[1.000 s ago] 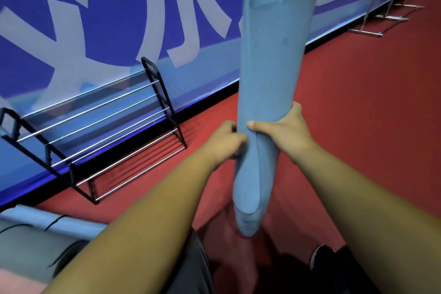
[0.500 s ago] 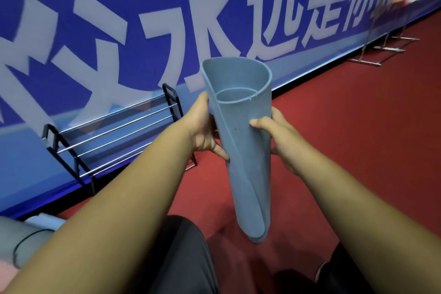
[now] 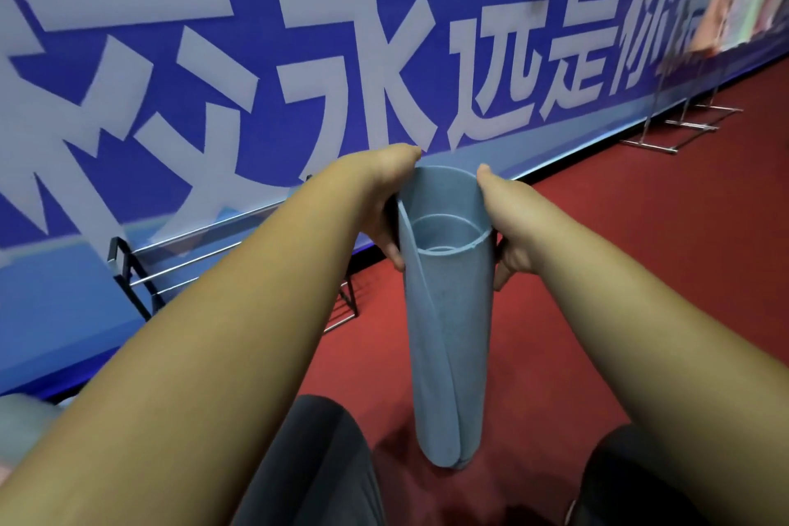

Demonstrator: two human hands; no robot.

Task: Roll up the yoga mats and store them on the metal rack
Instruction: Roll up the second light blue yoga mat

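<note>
A light blue yoga mat (image 3: 448, 325), loosely rolled into a tube, stands upright with its lower end on the red floor between my knees. I look down into its open top. My left hand (image 3: 386, 201) grips the top rim on the left side, and my right hand (image 3: 508, 222) grips it on the right side. The black metal rack (image 3: 141, 273) with chrome bars stands against the blue banner wall to the left, partly hidden behind my left forearm. Nothing shows on its visible bars.
Another rolled grey-blue mat (image 3: 21, 427) lies blurred at the lower left edge. A blue banner wall (image 3: 256, 56) with large white characters runs along the back. A chrome stand (image 3: 683, 124) sits on the red floor (image 3: 640, 269) at the far right.
The mat has come down from raised in front of me to upright on the floor. Both hands have shifted from its middle up to the top rim. The view has tilted upward.
</note>
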